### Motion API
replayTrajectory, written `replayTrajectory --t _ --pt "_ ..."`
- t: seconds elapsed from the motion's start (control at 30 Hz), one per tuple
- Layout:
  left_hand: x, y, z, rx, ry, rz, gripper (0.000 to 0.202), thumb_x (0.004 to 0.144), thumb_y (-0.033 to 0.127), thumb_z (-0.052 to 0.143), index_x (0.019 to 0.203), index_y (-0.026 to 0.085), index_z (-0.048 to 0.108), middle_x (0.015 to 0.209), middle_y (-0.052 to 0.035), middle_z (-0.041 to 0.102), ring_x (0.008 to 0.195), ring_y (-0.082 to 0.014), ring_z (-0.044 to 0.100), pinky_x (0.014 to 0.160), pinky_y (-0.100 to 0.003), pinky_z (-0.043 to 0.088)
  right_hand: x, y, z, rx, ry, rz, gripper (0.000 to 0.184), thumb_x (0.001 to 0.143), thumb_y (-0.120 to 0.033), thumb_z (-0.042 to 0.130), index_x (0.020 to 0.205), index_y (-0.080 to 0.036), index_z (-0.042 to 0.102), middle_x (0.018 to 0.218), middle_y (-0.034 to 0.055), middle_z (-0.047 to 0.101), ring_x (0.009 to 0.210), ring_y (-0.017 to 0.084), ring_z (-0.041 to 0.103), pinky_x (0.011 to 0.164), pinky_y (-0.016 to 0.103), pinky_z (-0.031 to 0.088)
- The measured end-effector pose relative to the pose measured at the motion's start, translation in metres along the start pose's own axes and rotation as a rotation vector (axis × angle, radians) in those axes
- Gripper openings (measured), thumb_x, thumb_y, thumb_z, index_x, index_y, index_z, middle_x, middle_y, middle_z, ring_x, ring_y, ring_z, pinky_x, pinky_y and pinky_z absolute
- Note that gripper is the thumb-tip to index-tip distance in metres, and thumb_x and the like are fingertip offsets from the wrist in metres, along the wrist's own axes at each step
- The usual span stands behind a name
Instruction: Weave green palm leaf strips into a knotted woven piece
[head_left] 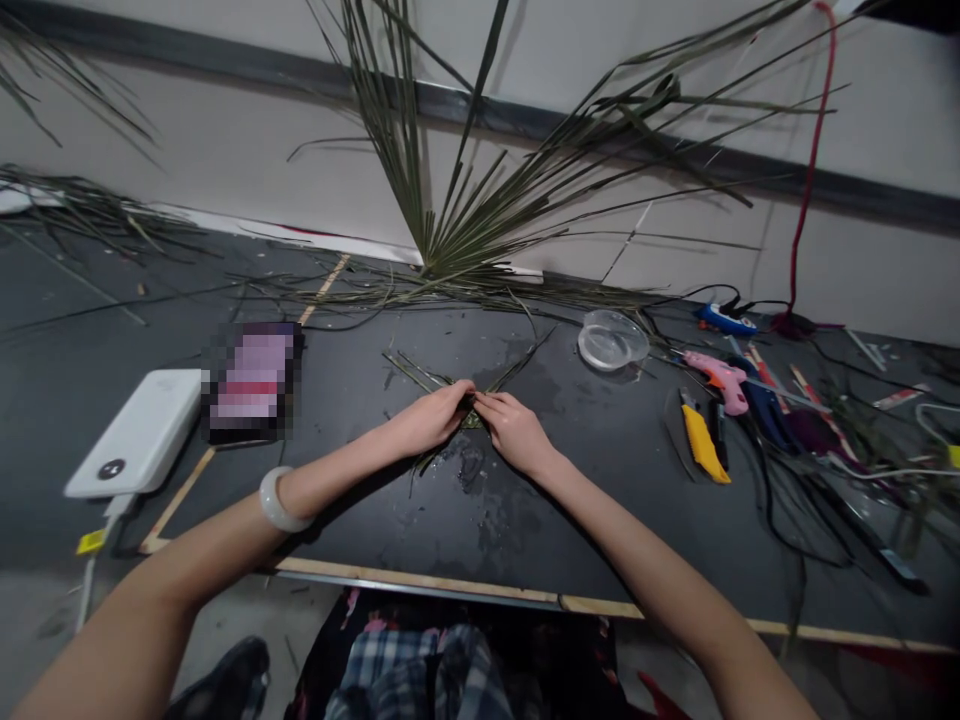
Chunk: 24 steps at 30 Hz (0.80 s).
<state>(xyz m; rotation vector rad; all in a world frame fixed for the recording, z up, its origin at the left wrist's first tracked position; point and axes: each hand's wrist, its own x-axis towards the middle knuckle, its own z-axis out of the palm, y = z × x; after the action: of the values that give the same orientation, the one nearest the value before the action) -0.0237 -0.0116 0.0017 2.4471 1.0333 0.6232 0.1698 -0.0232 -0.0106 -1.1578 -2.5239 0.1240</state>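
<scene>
A small woven piece of green palm leaf strips lies low over the dark table, between my two hands. Loose strip ends fan out from it toward the back left, the back right and the front left. My left hand pinches its left upper edge, fingertips pressed together. From the other side my right hand grips the same edge, its fingertips meeting those of the left. The fingers cover much of the weave. Wet patches shine on the table around it.
A fanned palm leaf leans on the back wall. To the left lie a white power bank and a phone. On the right are a clear plastic lid, a pink glue gun, a yellow-handled cutter and tangled cables.
</scene>
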Motion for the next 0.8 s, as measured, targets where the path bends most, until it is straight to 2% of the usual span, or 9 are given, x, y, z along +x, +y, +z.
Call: replayTrajectory --t 0.13,0.27,0.47,0.67,0.8 --pt "0.003 -0.007 -0.009 0.104 0.043 0.075 0.023 0.089 0.014 0.042 0.109 0.014 0.054 0.109 -0.0102 0.059 0.101 -0.0186 0.057 0.089 -0.031 0.048 0.001 -0.003 -0.001 -0.020 -0.013 0.010 0.044 0.080 0.000 0.043 0.119 -0.010 0.062 0.122 0.0111 0.063 0.111 0.021 0.055 0.097 0.035 0.048" --pt "0.008 -0.014 -0.020 0.293 -0.011 0.061 0.023 0.086 0.009 0.044 0.100 0.015 0.062 0.097 -0.0073 0.064 0.093 -0.0202 0.058 0.083 -0.034 0.047 0.001 -0.002 0.000 0.000 -0.010 0.007 0.046 0.079 0.000 0.043 0.120 -0.009 0.062 0.123 0.0119 0.063 0.110 0.021 0.056 0.098 0.036 0.048" --pt "0.009 -0.015 -0.024 0.402 -0.061 0.028 0.024 0.088 0.013 0.044 0.102 0.017 0.062 0.098 -0.0064 0.063 0.092 -0.0198 0.057 0.083 -0.033 0.045 0.000 0.001 0.004 0.095 0.046 0.033 0.044 0.078 0.001 0.044 0.116 -0.011 0.064 0.121 0.0115 0.064 0.111 0.021 0.057 0.098 0.036 0.048" --pt "0.004 -0.016 -0.025 0.385 -0.028 0.038 0.022 0.090 0.018 0.045 0.104 0.017 0.061 0.102 -0.0071 0.062 0.093 -0.0196 0.057 0.082 -0.033 0.047 -0.002 0.004 0.004 0.223 0.210 0.109 0.039 0.084 -0.007 0.043 0.120 -0.008 0.059 0.126 0.0159 0.060 0.115 0.021 0.057 0.099 0.038 0.047" --pt "0.002 -0.018 -0.027 0.399 0.013 0.024 0.019 0.091 0.022 0.045 0.096 0.016 0.063 0.095 -0.0068 0.063 0.089 -0.0197 0.058 0.080 -0.033 0.047 -0.003 0.004 0.006 0.166 0.166 0.090 0.035 0.083 -0.006 0.045 0.111 -0.009 0.065 0.122 0.0147 0.062 0.111 0.022 0.059 0.098 0.038 0.048"
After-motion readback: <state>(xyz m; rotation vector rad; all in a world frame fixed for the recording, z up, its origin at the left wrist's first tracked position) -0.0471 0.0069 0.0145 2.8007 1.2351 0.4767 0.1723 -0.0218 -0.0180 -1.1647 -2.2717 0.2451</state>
